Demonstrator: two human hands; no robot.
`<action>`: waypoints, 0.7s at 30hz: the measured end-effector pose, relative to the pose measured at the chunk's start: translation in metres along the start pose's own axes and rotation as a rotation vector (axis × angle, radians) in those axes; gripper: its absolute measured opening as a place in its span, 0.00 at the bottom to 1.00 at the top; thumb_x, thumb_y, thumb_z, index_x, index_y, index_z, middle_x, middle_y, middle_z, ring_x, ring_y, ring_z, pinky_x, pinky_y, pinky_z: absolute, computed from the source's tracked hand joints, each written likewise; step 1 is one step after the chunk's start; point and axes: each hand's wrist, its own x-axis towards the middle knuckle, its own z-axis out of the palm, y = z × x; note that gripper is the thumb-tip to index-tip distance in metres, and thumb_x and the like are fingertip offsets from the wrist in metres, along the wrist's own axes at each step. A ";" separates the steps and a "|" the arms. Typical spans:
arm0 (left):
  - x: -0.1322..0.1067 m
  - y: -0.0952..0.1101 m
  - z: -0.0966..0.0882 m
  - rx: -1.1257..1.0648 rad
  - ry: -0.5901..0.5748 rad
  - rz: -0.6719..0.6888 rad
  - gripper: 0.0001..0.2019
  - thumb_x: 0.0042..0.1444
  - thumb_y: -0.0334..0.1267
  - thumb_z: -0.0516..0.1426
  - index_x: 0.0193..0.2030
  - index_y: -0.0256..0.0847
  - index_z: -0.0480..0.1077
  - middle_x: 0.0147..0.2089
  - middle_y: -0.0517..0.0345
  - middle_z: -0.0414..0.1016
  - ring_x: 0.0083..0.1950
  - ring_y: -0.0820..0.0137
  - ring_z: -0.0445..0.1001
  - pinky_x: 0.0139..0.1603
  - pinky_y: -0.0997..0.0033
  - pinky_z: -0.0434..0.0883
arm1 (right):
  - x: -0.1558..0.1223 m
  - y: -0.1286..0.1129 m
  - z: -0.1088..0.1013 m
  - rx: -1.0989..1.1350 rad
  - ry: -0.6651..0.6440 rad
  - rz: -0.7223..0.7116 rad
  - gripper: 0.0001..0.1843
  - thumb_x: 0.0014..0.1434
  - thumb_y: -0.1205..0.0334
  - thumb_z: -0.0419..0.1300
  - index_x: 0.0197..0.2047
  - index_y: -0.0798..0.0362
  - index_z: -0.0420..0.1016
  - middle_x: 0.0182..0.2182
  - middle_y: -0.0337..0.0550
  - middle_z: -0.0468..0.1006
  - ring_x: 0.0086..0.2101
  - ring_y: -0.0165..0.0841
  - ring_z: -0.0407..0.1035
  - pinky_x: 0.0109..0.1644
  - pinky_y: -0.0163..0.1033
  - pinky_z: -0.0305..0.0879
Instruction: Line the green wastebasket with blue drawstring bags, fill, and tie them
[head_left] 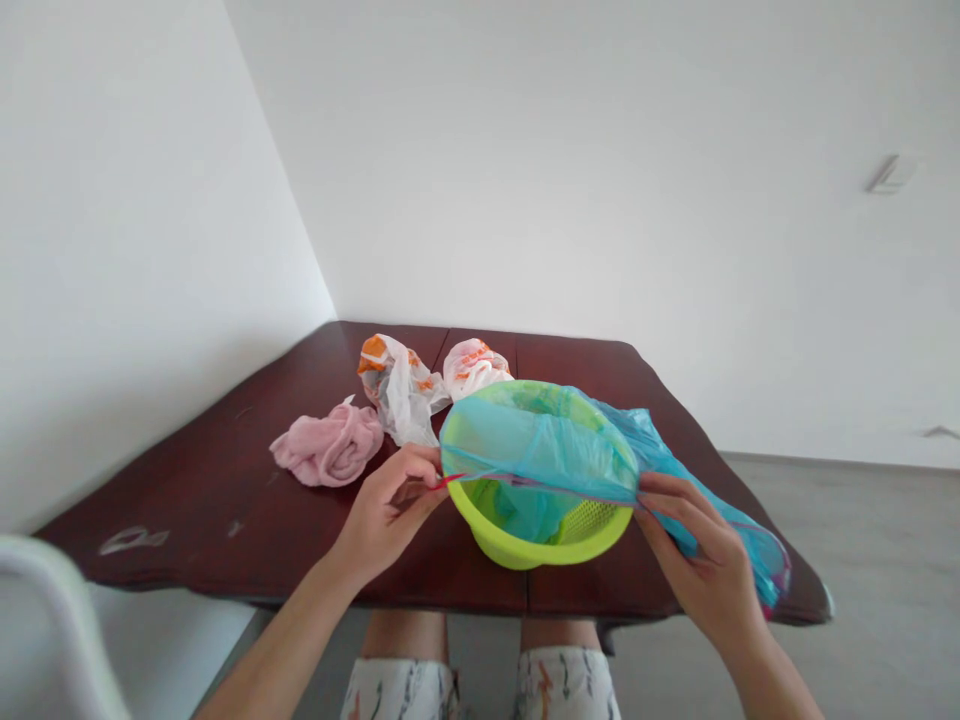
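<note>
A thin, see-through blue plastic bag [547,452] is stretched across a lime-green plastic basket [517,550] with perforated sides. My left hand [390,505] pinches the bag's edge at the left, where a red drawstring shows. At the right, my right hand [701,545] grips the same edge between thumb and fingers. More blue plastic lies inside the basket. Another stretch of blue plastic [675,460] with a pinkish-red edge spreads over the table to the right, partly behind my right hand; whether it joins the held bag I cannot tell.
Left of the basket lies a crumpled pink cloth [328,447]. Behind it sit a white plastic bag with orange print [401,385] and a second such bag [474,366]. The dark red table [225,470] meets white walls; a white curved bar [56,590] is at lower left.
</note>
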 end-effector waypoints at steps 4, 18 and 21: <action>-0.006 -0.001 -0.001 -0.012 0.027 -0.004 0.06 0.79 0.36 0.66 0.49 0.47 0.74 0.60 0.51 0.82 0.58 0.62 0.87 0.54 0.66 0.85 | -0.004 -0.005 0.001 0.015 -0.003 -0.025 0.11 0.76 0.73 0.69 0.54 0.46 0.85 0.58 0.50 0.85 0.55 0.41 0.85 0.60 0.45 0.84; 0.024 0.068 0.013 0.569 -0.405 0.184 0.28 0.80 0.56 0.66 0.81 0.54 0.73 0.69 0.51 0.83 0.71 0.52 0.78 0.82 0.48 0.68 | -0.007 -0.017 -0.011 0.148 -0.094 0.082 0.09 0.76 0.72 0.63 0.48 0.47 0.77 0.62 0.54 0.78 0.58 0.43 0.79 0.58 0.47 0.80; 0.031 0.069 0.016 0.610 -0.412 0.156 0.37 0.77 0.67 0.65 0.83 0.51 0.72 0.68 0.46 0.80 0.67 0.50 0.76 0.75 0.47 0.73 | -0.005 -0.024 -0.011 0.080 -0.101 0.035 0.10 0.76 0.72 0.65 0.51 0.46 0.81 0.60 0.53 0.77 0.58 0.43 0.79 0.59 0.48 0.79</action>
